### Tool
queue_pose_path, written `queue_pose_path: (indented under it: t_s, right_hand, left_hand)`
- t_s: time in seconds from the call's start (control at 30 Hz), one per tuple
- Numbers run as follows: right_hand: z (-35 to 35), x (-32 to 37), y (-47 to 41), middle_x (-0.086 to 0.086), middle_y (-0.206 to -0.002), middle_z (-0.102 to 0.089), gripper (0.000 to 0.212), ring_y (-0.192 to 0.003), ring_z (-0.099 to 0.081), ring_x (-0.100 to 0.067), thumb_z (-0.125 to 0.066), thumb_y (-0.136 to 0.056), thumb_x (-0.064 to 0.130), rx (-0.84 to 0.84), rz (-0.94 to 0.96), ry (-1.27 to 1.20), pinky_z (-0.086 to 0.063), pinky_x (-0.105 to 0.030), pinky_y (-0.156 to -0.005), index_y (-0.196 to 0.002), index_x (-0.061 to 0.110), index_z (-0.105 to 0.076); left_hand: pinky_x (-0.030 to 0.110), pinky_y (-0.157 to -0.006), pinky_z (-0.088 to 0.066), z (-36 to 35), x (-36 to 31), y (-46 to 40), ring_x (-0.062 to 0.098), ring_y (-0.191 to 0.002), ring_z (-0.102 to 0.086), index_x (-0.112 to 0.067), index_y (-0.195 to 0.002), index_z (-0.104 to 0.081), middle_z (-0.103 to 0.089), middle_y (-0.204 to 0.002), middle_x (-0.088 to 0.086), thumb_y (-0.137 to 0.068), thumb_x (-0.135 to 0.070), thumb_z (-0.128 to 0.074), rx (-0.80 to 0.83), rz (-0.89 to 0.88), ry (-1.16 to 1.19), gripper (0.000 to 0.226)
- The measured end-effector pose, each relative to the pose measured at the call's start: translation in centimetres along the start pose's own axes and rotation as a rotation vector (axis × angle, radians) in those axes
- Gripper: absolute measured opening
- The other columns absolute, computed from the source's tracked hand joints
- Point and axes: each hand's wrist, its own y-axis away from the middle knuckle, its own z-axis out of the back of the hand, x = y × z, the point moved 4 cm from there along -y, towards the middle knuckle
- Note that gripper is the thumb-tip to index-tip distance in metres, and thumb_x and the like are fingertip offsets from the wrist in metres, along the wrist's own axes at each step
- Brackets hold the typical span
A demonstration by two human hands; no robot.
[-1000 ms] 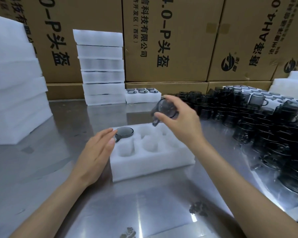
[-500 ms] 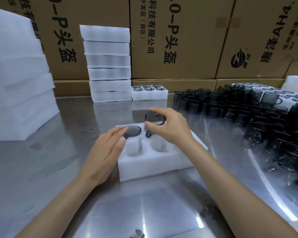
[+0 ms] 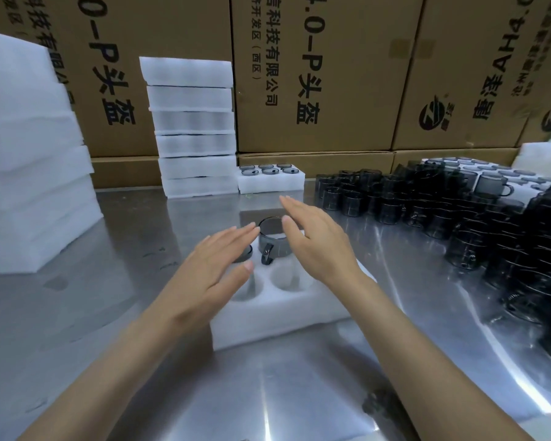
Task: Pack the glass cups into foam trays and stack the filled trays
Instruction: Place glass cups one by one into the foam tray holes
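A: hands?
B: left hand [image 3: 218, 265] flat, fingers straight, hovering over the seated cup [image 3: 245, 253] in the foam tray [image 3: 277, 326]. right hand [image 3: 315, 241] also spread, holding nothing, just beside the second cup [image 3: 271, 241]

A: that cup in?
B: only partly, it stands proud in a back pocket, handle facing the camera. I'd press straight down on the rim with flat fingers and line the handle with its notch

A: room?
B: two front pockets empty, the rest hidden by the hands. steel table [image 3: 109, 329] is bare in front, loose cups [image 3: 427, 208] crowd the right, so reach carefully there. filled tray [image 3: 271, 179] and tray stack [image 3: 194, 128] sit at the back
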Motion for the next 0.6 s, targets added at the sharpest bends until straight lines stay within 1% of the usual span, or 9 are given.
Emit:
queue_pose_path:
  t_s: [0.07, 0.17, 0.23, 0.3, 0.37, 0.43, 0.5, 0.57, 0.6]
  right_hand:
    - [-0.2, -0.2, 0.2, 0.016, -0.150, -0.034, 0.045, -0.137, -0.025, -0.002, -0.034, -0.100, 0.035, 0.065, 0.007, 0.048, -0.023, -0.021, -0.103, -0.145, 0.028, -0.035]
    - [-0.7, -0.4, 0.3, 0.013, -0.150, -0.035, 0.049, -0.138, -0.025, -0.005, -0.034, -0.100, 0.043, 0.135, 0.009, 0.104, -0.023, -0.023, -0.104, -0.146, 0.026, -0.034]
    - [-0.9, -0.6, 0.2, 0.014, -0.148, -0.038, 0.048, -0.137, -0.028, -0.005, -0.037, -0.099, 0.044, 0.137, -0.005, 0.099, -0.026, -0.021, -0.100, -0.144, 0.027, -0.039]
    - [-1.0, -0.8, 0.0, 0.016, -0.145, -0.042, 0.046, -0.135, -0.033, -0.005, -0.039, -0.098, 0.046, 0.138, -0.039, 0.104, -0.028, -0.020, -0.092, -0.141, 0.029, -0.044]
    - [-1.2, -1.0, -0.1, 0.016, -0.141, -0.047, 0.046, -0.132, -0.039, -0.008, -0.039, -0.097, 0.048, 0.172, -0.072, 0.134, -0.032, -0.023, -0.090, -0.136, 0.027, -0.050]
    - [-1.7, -1.1, -0.2, 0.013, -0.139, -0.050, 0.049, -0.129, -0.043, -0.011, -0.039, -0.096, 0.052, 0.226, -0.096, 0.148, -0.037, -0.028, -0.095, -0.135, 0.025, -0.051]
    - [-2.0, -1.4, -0.2, 0.013, -0.141, -0.048, 0.052, -0.131, -0.042, -0.011, -0.040, -0.095, 0.055, 0.275, -0.125, 0.123, -0.037, -0.030, -0.100, -0.139, 0.028, -0.047]
    - [-2.1, -1.7, -0.3, 0.012, -0.145, -0.044, 0.053, -0.134, -0.038, -0.011, -0.042, -0.094, 0.055, 0.324, -0.152, 0.106, -0.035, -0.033, -0.106, -0.141, 0.030, -0.043]
    - [-2.1, -1.8, -0.2, 0.012, -0.147, -0.041, 0.054, -0.137, -0.034, -0.011, -0.042, -0.094, 0.054, 0.349, -0.153, 0.127, -0.031, -0.037, -0.110, -0.142, 0.031, -0.041]
  left_hand:
    - [0.031, -0.119, -0.004, -0.2, -0.1, -0.5, -0.009, -0.141, -0.002, -0.044, -0.142, -0.014, -0.012, -0.152, -0.028, -0.083, -0.062, -0.020, 0.072, 0.020, -0.030, 0.062]
    - [0.027, -0.118, 0.005, -0.5, 0.2, -0.9, -0.012, -0.139, 0.006, -0.041, -0.146, -0.012, -0.005, -0.152, -0.032, -0.087, -0.054, -0.023, 0.147, 0.025, -0.113, 0.062]
    - [0.023, -0.114, 0.008, -0.6, 0.3, -0.9, -0.013, -0.139, 0.007, -0.042, -0.146, -0.013, -0.004, -0.150, -0.035, -0.086, -0.052, -0.023, 0.167, 0.018, -0.143, 0.062]
    - [0.022, -0.113, 0.008, -0.6, 0.3, -1.0, -0.013, -0.139, 0.006, -0.044, -0.146, -0.015, -0.006, -0.149, -0.035, -0.085, -0.048, -0.024, 0.180, 0.029, -0.144, 0.061]
    - [0.021, -0.112, 0.008, -0.8, 0.4, -1.1, -0.013, -0.139, 0.004, -0.042, -0.146, -0.017, -0.010, -0.150, -0.033, -0.084, -0.046, -0.024, 0.204, 0.063, -0.139, 0.062]
    - [0.022, -0.113, 0.006, -0.8, 0.5, -1.2, -0.011, -0.140, 0.001, -0.041, -0.146, -0.020, -0.014, -0.151, -0.029, -0.081, -0.047, -0.024, 0.224, 0.099, -0.141, 0.065]
    - [0.025, -0.114, 0.005, -0.7, 0.4, -1.2, -0.009, -0.140, -0.001, -0.041, -0.146, -0.023, -0.016, -0.151, -0.028, -0.077, -0.055, -0.022, 0.233, 0.092, -0.171, 0.070]
    - [0.028, -0.115, 0.005, -0.5, 0.2, -1.2, -0.007, -0.141, -0.002, -0.041, -0.145, -0.027, -0.019, -0.151, -0.028, -0.068, -0.062, -0.016, 0.239, 0.075, -0.206, 0.080]
    - [0.029, -0.116, 0.004, -0.5, 0.1, -1.3, -0.007, -0.141, -0.002, -0.041, -0.144, -0.029, -0.021, -0.150, -0.028, -0.065, -0.063, -0.014, 0.243, 0.069, -0.219, 0.083]
